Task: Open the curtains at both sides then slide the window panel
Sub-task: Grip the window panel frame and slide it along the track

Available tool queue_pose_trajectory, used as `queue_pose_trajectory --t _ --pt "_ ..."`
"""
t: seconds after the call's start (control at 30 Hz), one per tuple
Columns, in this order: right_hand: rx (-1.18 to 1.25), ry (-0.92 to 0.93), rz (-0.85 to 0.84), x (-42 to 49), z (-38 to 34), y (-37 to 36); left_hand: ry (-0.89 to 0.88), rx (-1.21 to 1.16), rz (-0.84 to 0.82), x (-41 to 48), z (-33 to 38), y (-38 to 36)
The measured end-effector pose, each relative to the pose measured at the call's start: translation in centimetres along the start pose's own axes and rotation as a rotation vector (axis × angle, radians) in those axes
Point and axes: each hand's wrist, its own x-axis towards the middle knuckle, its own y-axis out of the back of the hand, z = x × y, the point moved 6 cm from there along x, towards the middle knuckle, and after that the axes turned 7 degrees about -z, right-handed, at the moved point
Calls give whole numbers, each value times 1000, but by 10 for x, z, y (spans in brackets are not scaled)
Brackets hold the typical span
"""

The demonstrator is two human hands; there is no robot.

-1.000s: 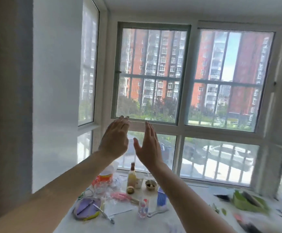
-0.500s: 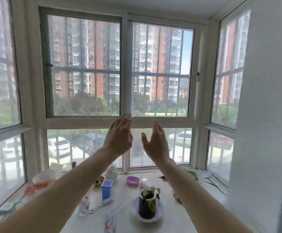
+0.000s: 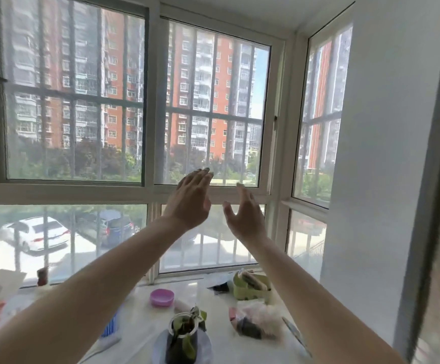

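Observation:
Both my arms reach forward over the table toward the window. My left hand (image 3: pixel 190 200) is open, fingers together, held in front of the lower edge of the right sliding window panel (image 3: pixel 213 101). My right hand (image 3: pixel 245 216) is open beside it, palm facing left, touching nothing. The left window panel (image 3: pixel 74 101) has a dark frame. A sheer white curtain (image 3: pixel 387 153) hangs at the right, with a darker curtain edge (image 3: pixel 439 232) at the far right. No curtain covers the front panes.
Below my arms a white table (image 3: pixel 140 321) carries a pink bowl (image 3: pixel 162 297), a potted plant in a dark jar (image 3: pixel 183 337), a green box (image 3: pixel 253 283), a wrapped bundle (image 3: pixel 253 320) and a blue brush (image 3: pixel 112 327). A side window (image 3: pixel 318 122) stands at the right.
My view has swung from the left curtain across to the right side of the bay. My hands stayed raised and open and drifted right relative to the window.

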Motion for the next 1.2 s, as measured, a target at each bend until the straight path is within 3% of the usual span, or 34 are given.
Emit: queue_pose_trajectory --t 0.23,0.53,0.77,1.2 --pt "33 18 3 66 18 -30 -27 -30 25 57 -33 -52" --pt "-7 -25 -46 121 78 -66 -69 -4 -62 119 -60 -129" --pt "63 -74 -81 171 144 -83 -68 54 -89 174 -62 -177" --pt "190 -206 -46 279 318 -95 -225 234 -244 301 -26 -310"
